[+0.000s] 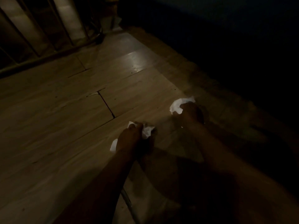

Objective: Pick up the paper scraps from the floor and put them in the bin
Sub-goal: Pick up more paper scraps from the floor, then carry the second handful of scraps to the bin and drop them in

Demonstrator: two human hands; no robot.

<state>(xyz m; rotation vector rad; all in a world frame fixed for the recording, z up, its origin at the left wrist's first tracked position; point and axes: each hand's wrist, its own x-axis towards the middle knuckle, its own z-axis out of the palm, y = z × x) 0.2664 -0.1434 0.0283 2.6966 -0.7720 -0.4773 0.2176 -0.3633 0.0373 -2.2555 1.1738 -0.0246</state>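
Two bare forearms in frame, no sleeves visible up to the bottom edge. Left hand [131,139] and right hand [191,113]: no gloves, and no rings, watch or wristband that I can make out. Lighting is very dim and the frame is blurred, so nails, knuckles and other fine detail can't be resolved.

Open tiled floor [64,120] spreads wide to the left. A metal railing [48,50] blocks the far edge; darkness hides the right.
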